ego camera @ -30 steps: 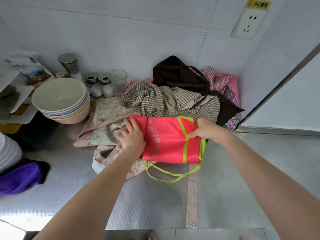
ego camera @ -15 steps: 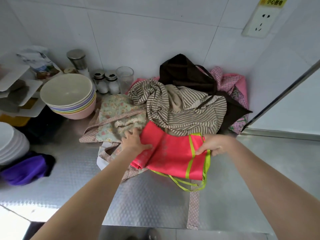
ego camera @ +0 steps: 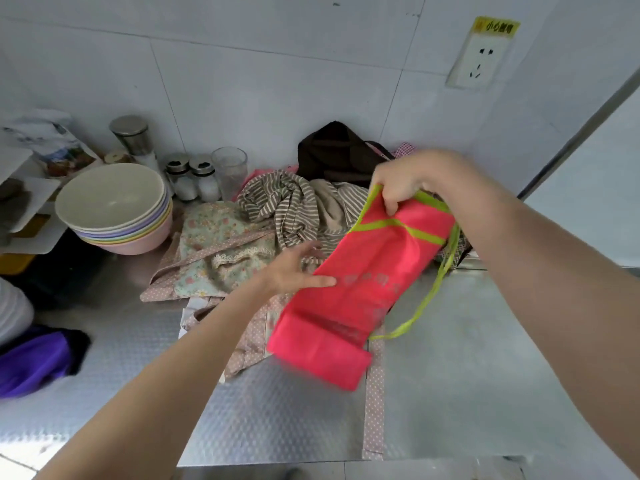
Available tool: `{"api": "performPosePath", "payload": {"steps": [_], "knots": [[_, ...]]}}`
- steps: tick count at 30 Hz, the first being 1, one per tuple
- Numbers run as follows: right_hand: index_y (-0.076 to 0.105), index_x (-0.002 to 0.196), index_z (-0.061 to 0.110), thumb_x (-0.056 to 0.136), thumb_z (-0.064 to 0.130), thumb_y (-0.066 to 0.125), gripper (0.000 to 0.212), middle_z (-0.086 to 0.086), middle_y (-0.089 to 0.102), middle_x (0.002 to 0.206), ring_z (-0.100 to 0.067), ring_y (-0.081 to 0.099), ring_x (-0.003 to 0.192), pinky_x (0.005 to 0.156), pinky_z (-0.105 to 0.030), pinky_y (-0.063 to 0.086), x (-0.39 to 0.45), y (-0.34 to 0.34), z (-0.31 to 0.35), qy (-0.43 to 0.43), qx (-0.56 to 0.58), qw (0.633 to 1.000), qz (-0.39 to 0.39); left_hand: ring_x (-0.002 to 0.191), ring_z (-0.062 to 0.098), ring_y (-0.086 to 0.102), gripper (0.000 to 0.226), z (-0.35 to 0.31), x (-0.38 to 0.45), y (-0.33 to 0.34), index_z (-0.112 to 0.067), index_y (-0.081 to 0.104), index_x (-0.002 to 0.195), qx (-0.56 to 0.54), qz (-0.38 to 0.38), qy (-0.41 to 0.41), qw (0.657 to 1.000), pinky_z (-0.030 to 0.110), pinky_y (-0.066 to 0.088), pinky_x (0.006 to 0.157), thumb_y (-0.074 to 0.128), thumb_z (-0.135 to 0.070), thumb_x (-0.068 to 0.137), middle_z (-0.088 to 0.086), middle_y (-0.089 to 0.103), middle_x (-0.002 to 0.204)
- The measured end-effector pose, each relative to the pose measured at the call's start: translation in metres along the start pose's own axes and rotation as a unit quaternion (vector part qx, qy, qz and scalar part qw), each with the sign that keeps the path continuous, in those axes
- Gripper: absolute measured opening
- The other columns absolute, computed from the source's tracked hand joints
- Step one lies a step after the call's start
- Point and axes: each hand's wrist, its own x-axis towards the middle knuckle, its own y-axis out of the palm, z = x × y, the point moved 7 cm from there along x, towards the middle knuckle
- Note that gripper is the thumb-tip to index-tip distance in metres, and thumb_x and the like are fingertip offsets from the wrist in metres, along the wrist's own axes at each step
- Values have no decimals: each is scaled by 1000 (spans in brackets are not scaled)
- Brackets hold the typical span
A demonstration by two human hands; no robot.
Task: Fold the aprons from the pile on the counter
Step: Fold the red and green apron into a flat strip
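Observation:
A folded red apron (ego camera: 360,282) with yellow-green trim hangs lifted above the steel counter (ego camera: 450,375), its lower end blurred. My right hand (ego camera: 412,178) pinches its top edge, raised over the pile. My left hand (ego camera: 298,268) has straight fingers, the thumb touching the apron's left side. Behind lie a striped apron (ego camera: 294,206), a floral apron (ego camera: 221,247) with polka-dot straps and a dark brown apron (ego camera: 336,150) against the wall.
Stacked pastel bowls (ego camera: 114,209) stand at the left. Shakers (ego camera: 194,178), a glass (ego camera: 230,171) and a steel canister (ego camera: 133,136) line the wall. A purple cloth (ego camera: 34,362) lies at the near left. A wall socket (ego camera: 479,57) is at the upper right.
My right hand has lifted the red apron off the counter, up and back over the pile. My left hand has let go of its left edge and opened beside it.

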Motion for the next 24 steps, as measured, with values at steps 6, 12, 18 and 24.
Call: {"api": "performPosePath", "payload": {"steps": [6, 12, 18, 24], "knots": [[59, 118, 5, 86, 0, 54, 33, -14, 59, 119, -30, 55, 107, 80, -32, 43, 29, -54, 14, -4, 108, 959, -262, 113, 18, 54, 40, 36, -16, 21, -3, 54, 126, -65, 70, -123, 988, 22, 41, 94, 62, -14, 89, 4, 58, 122], [49, 124, 9, 88, 6, 52, 37, -14, 47, 125, -32, 44, 117, 97, -42, 38, 45, 31, 43, -24, 131, 921, -367, 104, 36, 60, 22, 95, -21, -2, 1, 61, 109, -34, -151, -191, 969, 38, 48, 85, 55, -8, 90, 20, 64, 105], [58, 116, 8, 90, 25, 54, 31, -16, 51, 126, -34, 49, 119, 96, -38, 44, 64, 219, 63, 58, 229, 970, -63, 96, 39, 62, 18, 117, -43, 0, 8, 61, 100, -24, -154, -197, 968, 44, 52, 85, 57, -5, 88, 28, 64, 99], [41, 132, 6, 93, 32, 52, 48, -18, 28, 144, -36, 33, 130, 110, -38, 28, 58, 244, 49, 97, 307, 942, -93, 81, 28, 58, 18, 81, -49, 6, 2, 63, 84, 104, -184, -86, 974, 31, 39, 68, 57, -14, 90, 16, 58, 84]]}}
